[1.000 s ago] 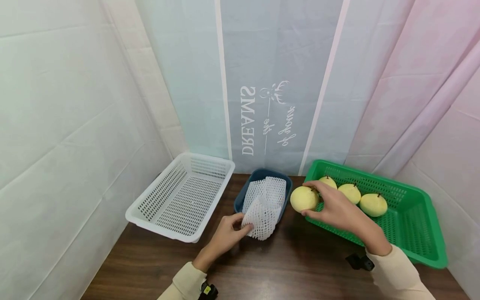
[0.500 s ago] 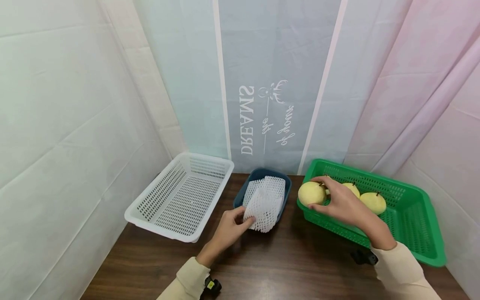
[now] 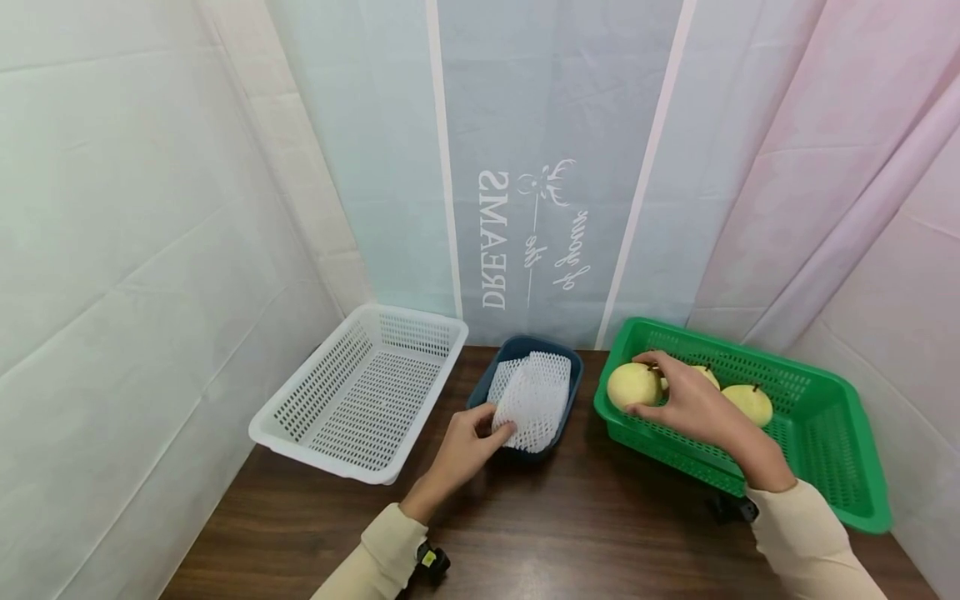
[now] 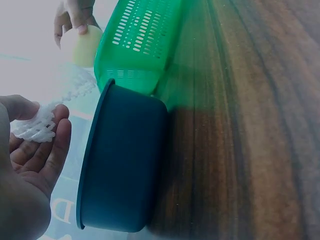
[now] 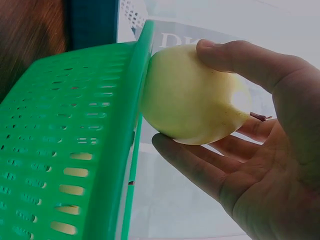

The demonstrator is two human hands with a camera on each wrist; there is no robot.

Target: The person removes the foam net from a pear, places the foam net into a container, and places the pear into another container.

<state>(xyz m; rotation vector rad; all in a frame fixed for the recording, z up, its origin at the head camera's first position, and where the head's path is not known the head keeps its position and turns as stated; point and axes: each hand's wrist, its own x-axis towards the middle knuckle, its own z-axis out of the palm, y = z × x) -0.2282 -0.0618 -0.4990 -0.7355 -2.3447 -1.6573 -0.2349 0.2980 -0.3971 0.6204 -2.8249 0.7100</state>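
My left hand (image 3: 467,446) pinches a white foam net sleeve (image 3: 531,404) between thumb and fingers, over the dark blue tub (image 4: 125,160). More white netting lies in that tub beneath the held sleeve. A pale yellow-green pear (image 5: 192,95) is gripped by my right hand (image 3: 701,406), thumb on one side and fingers on the other. This pear is at the left end of the green basket (image 3: 832,442), just above its rim in the right wrist view. Other pears (image 3: 750,405) sit in the basket, partly hidden behind my right hand.
A white perforated basket (image 3: 375,408) stands on the left of the brown wooden table (image 3: 570,533). Pale cloth hangs behind (image 3: 555,100) and at both sides. The blue tub stands between the two baskets.
My right hand has moved right with the pear, from beside the green basket to over its left end. My left hand has shifted slightly up and right, bringing the sleeve further over the tub.
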